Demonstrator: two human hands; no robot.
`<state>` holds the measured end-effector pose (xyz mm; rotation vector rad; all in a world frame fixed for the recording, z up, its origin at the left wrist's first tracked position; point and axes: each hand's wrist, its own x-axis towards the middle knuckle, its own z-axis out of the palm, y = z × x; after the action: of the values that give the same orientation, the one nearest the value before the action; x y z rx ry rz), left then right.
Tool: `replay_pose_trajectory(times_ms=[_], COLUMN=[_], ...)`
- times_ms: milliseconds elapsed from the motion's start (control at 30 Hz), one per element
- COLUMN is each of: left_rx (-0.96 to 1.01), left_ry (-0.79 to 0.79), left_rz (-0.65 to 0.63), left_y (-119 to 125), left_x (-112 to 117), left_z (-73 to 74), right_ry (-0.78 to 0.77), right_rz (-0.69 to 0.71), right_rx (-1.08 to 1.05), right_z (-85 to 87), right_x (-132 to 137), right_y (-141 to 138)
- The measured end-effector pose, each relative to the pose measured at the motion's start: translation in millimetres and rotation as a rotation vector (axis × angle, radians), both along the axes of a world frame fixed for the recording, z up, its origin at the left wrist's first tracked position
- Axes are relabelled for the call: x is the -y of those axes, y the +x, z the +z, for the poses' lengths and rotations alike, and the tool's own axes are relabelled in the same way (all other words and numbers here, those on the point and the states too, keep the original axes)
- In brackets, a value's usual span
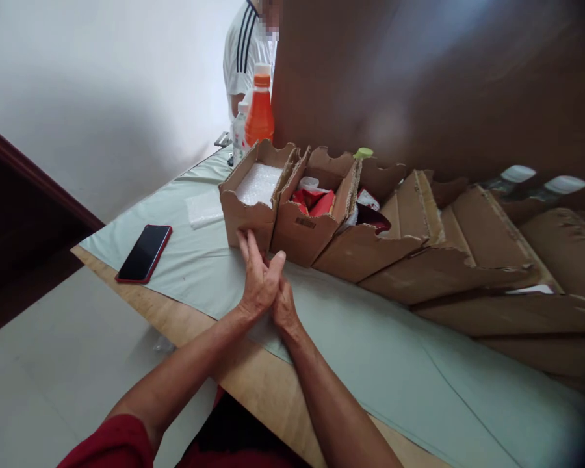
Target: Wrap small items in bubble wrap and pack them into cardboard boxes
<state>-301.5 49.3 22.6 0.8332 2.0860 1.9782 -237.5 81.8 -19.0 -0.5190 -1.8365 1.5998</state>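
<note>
My left hand (259,283) rests above the table, its fingers stretched toward the front of the leftmost cardboard bin (247,224). Whether the fingertips touch the cardboard I cannot tell. Against its palm side lies my right hand (285,307), whose fingers are mostly hidden behind the left. No object shows in either hand. Bubble wrap (259,183) fills that nearest bin. The neighbouring bin (299,233) holds red packets (316,203) and a whitish clear item.
More cardboard bins (394,250) run rightward along a brown panel (419,84). A phone (145,253) and a clear plastic sheet (205,209) lie on the green cloth (361,338). An orange drink bottle (260,110) stands behind the bins. A person in a white shirt (238,49) is beyond.
</note>
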Motion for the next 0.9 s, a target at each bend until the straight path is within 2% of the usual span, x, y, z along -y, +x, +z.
replay_pose_trajectory(times_ms=[100, 233, 333, 433, 533, 600, 700, 767, 833, 900], left_rx=[0.030, -0.017, -0.110, -0.155, -0.124, -0.072, -0.031, -0.018, 0.001, 0.003], left_ry=[0.017, -0.003, -0.012, -0.018, -0.022, -0.007, 0.038, 0.067, 0.090, 0.092], left_rz=[-0.033, -0.057, 0.092, 0.254, 0.287, 0.252, 0.155, 0.099, 0.045, -0.010], left_y=[1, -10, -28, -51, -73, -82, -89, -90, -90, -89], left_x=[-7, 3, 15, 21, 21, 20, 18, 15, 11, 8], left_z=[-6.2, -19.0, -25.9, -29.3, -31.5, -32.1, -31.0, -29.7, -28.5, -27.8], right_ry=[-0.034, -0.052, -0.044, -0.011, 0.045, 0.082, 0.112, 0.123, 0.139, 0.159], right_rz=[-0.008, -0.027, -0.053, -0.072, -0.131, -0.245, -0.497, -0.701, -0.899, -1.010], right_rx=[0.002, 0.012, 0.029, 0.050, 0.057, 0.051, 0.029, -0.014, -0.074, -0.105], right_z=[-0.6, -3.1, -4.3, 1.6, 17.5, 31.1, 47.0, 51.6, 52.7, 53.1], right_x=[-2, -1, 2, 2, -7, -18, -42, -62, -81, -94], right_y=[0, -5, -7, 6, 48, 90, 155, 188, 210, 222])
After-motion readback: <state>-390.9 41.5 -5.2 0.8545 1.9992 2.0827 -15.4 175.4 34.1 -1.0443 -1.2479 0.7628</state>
